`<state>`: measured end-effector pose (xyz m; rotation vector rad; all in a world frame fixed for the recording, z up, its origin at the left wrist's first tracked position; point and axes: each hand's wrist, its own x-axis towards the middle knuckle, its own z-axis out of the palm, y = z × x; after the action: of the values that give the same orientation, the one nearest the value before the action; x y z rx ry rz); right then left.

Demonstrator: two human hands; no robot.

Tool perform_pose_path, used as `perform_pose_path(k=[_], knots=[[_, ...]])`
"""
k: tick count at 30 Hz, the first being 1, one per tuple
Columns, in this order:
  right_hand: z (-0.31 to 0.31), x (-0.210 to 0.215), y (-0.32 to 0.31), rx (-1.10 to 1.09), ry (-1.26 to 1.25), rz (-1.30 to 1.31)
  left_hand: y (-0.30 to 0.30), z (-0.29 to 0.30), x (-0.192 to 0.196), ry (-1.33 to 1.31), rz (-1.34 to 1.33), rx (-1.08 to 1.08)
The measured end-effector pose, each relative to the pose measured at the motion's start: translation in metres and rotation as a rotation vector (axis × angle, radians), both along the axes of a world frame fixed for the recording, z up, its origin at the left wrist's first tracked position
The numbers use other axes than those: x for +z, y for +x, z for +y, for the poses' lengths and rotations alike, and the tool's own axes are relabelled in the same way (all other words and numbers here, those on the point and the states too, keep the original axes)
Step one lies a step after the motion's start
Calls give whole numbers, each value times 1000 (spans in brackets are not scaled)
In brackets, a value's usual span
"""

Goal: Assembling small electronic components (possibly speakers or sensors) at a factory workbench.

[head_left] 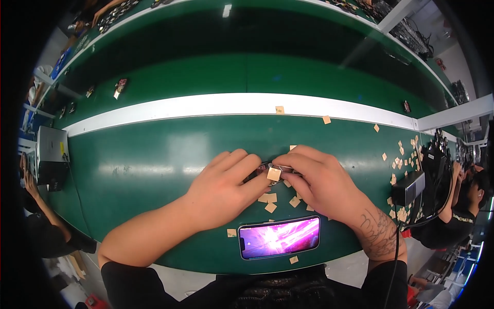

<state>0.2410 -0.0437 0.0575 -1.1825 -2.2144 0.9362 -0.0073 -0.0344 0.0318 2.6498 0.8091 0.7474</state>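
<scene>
Both hands meet over the middle of the green table. My left hand (pixel 226 183) is closed, its thumb and fingers pinching the left end of a small dark electronic part (pixel 264 167). A tan paper square (pixel 274 174) shows at the part, between the fingertips. From the other side my right hand (pixel 316 175) closes on the part's right end, where a thin metallic edge shows between thumb and forefinger. Most of the part is hidden by fingers. Below the hands lie several loose tan squares (pixel 270 207) and a lit phone (pixel 279 238) with a purple screen.
More tan squares (pixel 399 162) are scattered at the right, beside a black box (pixel 408 189) with cables. A white rail (pixel 206 106) separates the table from a green belt (pixel 206 77) carrying small parts. A grey box (pixel 53 145) stands at left; people sit at both sides.
</scene>
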Motion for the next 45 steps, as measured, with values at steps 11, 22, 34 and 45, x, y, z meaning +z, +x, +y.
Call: perform_pose_path(k=[11, 22, 34, 45], knots=[[-6, -13, -4, -65, 40, 103, -1, 1, 2, -141, -60, 32], [-8, -15, -4, -111, -32, 151, 0, -2, 3, -156, -67, 47], [-13, -9, -16, -172, 26, 98, 3, -1, 4, -219, -90, 75], [-12, -1, -21, -192, 14, 5, 5, -7, 8, -272, -102, 75]])
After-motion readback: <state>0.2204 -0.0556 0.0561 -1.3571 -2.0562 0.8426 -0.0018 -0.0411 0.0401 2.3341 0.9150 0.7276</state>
